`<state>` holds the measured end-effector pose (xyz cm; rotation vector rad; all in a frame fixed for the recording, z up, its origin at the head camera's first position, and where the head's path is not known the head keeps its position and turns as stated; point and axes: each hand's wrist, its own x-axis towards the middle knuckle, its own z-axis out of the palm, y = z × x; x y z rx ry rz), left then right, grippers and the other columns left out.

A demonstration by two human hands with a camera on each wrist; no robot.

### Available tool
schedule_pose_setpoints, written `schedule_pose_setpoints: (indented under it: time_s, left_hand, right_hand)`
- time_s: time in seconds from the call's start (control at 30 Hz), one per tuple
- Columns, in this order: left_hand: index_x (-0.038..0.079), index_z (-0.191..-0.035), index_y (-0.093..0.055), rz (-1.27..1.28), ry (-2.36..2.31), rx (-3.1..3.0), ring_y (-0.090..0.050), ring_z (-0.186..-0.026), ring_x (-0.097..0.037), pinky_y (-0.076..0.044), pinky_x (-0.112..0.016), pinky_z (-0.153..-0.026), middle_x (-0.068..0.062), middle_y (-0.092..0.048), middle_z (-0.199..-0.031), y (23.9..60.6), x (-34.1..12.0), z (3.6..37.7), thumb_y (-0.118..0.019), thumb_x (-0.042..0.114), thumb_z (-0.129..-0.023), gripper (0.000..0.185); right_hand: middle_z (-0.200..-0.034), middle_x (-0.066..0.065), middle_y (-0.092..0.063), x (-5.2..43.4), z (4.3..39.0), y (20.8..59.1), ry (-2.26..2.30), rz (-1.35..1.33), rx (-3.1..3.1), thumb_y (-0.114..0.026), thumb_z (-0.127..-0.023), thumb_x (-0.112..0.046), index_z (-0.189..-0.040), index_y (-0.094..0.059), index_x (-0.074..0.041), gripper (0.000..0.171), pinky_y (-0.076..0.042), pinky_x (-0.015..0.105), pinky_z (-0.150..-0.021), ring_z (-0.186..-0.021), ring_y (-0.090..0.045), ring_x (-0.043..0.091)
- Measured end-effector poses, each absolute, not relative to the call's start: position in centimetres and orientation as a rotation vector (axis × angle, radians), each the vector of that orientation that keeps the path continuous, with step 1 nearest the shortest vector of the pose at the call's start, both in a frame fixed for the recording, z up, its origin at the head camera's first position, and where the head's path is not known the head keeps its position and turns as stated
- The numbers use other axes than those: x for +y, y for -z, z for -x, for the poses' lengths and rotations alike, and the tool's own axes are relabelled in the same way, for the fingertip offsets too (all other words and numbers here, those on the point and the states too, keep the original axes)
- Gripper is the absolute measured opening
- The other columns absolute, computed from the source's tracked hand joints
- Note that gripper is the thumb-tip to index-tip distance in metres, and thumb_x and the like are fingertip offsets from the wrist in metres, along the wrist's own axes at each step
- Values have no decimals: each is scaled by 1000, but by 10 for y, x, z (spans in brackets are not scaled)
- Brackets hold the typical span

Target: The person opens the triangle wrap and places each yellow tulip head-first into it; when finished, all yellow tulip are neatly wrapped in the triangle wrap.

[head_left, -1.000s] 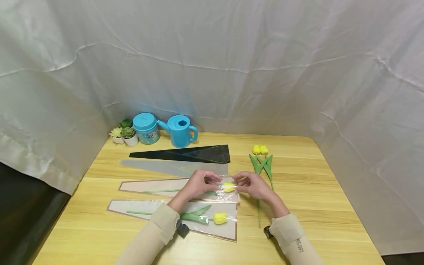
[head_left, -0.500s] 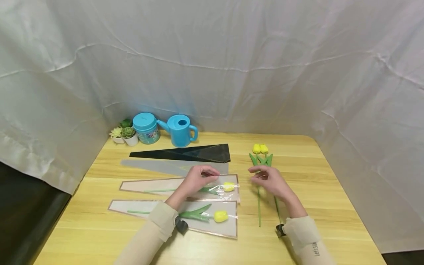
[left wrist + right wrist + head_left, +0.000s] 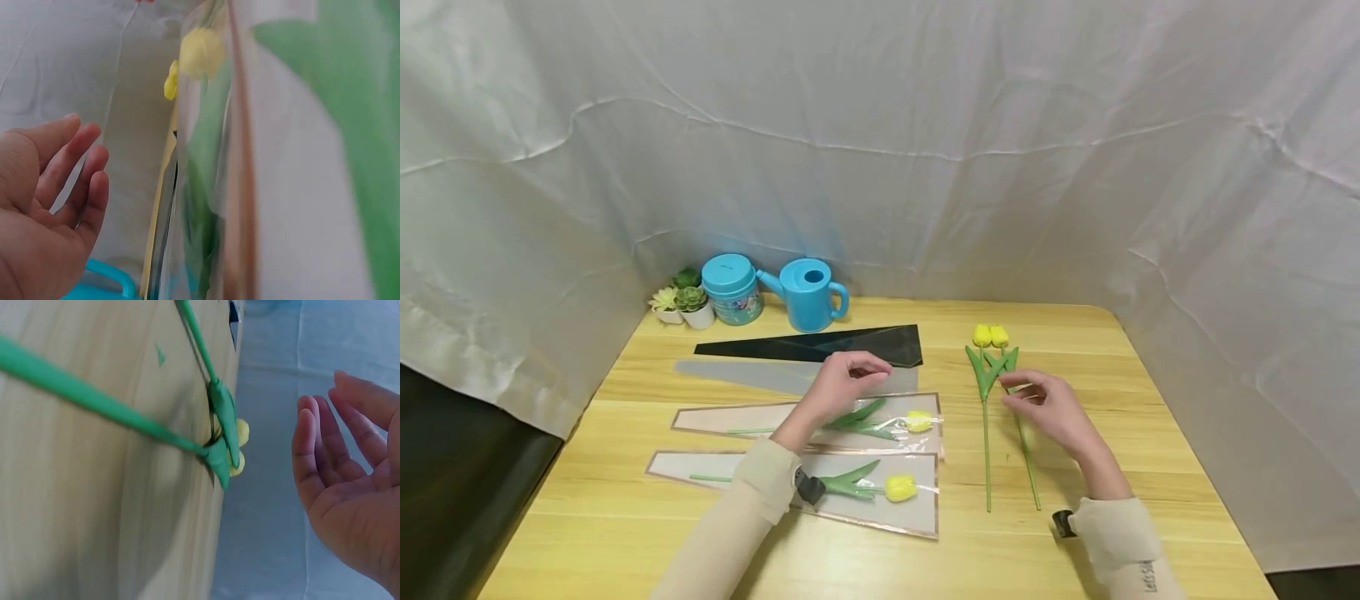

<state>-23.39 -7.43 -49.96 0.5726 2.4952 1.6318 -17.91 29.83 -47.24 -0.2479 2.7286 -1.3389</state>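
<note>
Hands [image 3: 838, 387] [image 3: 1054, 410] apart; jar [image 3: 732, 292] between watering can [image 3: 808, 306] and succulents [image 3: 691, 299].

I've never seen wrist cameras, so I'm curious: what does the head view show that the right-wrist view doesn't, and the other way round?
Only the head view: the left hand, the potted succulents and the two wrapped tulips.
Only the right-wrist view: the palm side of the right hand in plain sight.
Both: that hand itself, holding nothing, the two loose tulips, the wooden table and the grey curtain.
</note>
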Motion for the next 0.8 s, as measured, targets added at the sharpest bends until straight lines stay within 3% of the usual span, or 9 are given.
schedule_pose_setpoints:
  time_s: [0.2,0.43,0.63,0.8]
  left_hand:
    - [9,-119,-77,-570,-1611,2487,-70,-95,-14,-57,-32,-83,-2,-79,-109,503,-76,249,-72,21,-99,24]
    - [6,-120,-75,-629,-1549,2473,-70,-99,-17,-56,-34,-87,-6,-79,-111,514,-73,263,-73,15,-98,24]
    - [6,-118,-76,-616,-1547,2456,-70,-97,-17,-56,-33,-87,-7,-79,-108,523,-66,267,-74,12,-97,22]
    - [6,-117,-76,-597,-1557,2464,-70,-98,-16,-56,-34,-88,-8,-79,-109,528,-60,266,-74,12,-97,21]
  right_hand:
    - [-126,16,-70,311,177,478,1323,153,2786,-70,-101,-23,-133,-66,-4,38,-56,29,-79,-102,-66,25]
    - [-118,19,-69,318,175,484,1346,22,2726,-69,-101,-19,-134,-64,0,38,-61,37,-75,-96,-69,33]
    - [-116,23,-69,321,174,491,1339,-15,2668,-68,-101,-15,-135,-63,3,39,-60,34,-65,-88,-69,29]
    - [-118,23,-69,322,172,496,1322,-57,2647,-69,-101,-15,-134,-63,4,39,-59,32,-67,-89,-68,26]
